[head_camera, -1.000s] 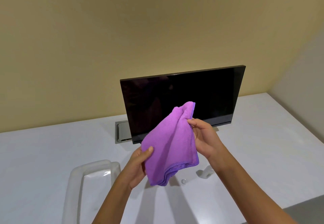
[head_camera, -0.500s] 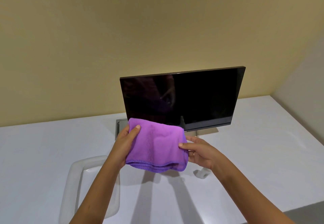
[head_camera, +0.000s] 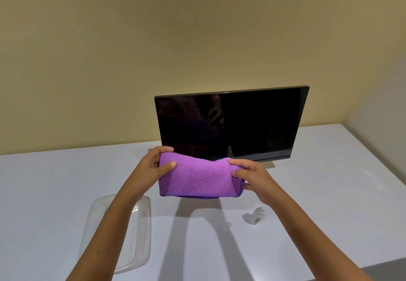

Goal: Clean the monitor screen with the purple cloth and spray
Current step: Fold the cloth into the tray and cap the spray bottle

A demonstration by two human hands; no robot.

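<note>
The purple cloth [head_camera: 197, 177] is folded into a thick band and held level in the air in front of the monitor's lower edge. My left hand [head_camera: 153, 166] grips its left end, my right hand [head_camera: 252, 177] grips its right end. The monitor [head_camera: 252, 122] stands upright on the white table with a dark, blank screen that shows faint reflections. A small white spray bottle [head_camera: 256, 216] lies on its side on the table below my right wrist, apart from both hands.
A clear plastic tray [head_camera: 140, 236] sits on the white table [head_camera: 329, 192] under my left forearm. A beige wall rises behind the monitor. The table's front edge shows at the lower right.
The cloth went from hanging loosely to a folded horizontal band. Both hands moved to its two ends and hold it level a little nearer to me.
</note>
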